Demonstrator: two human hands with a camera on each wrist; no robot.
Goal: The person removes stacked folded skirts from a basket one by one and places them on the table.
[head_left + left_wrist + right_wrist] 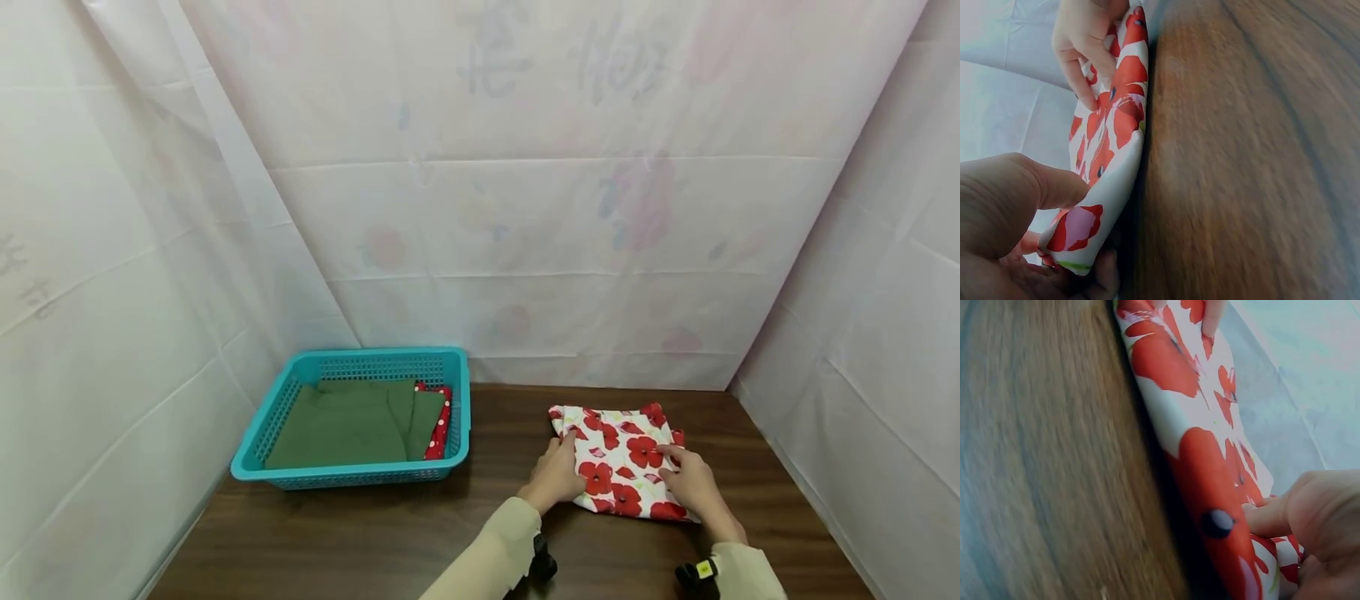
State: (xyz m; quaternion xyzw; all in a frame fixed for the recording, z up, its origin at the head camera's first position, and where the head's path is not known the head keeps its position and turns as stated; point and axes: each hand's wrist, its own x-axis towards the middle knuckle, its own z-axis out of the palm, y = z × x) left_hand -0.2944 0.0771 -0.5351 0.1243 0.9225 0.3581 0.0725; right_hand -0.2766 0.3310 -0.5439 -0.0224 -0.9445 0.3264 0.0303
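Folded flower-print cloth (622, 460) on worktop (495, 533), between two hands; left grip (557, 473) pinches edge nearest it, right grip (693, 483) pinches opposite edge; likely light, limp, unbreakable, layers may slide; best held at both sides, all layers together

"What colours has the cloth (611, 467) near the far edge of the table (337, 542)?"
"White, with red flowers; several have dark centres."
"And the basket (345, 472) by the left edge?"
"Turquoise, holding 2 kinds: plain green fabric (345, 425), and white-dotted red fabric (440, 432) near its right edge."
"The table?"
"Brown, with darker grain streaks."
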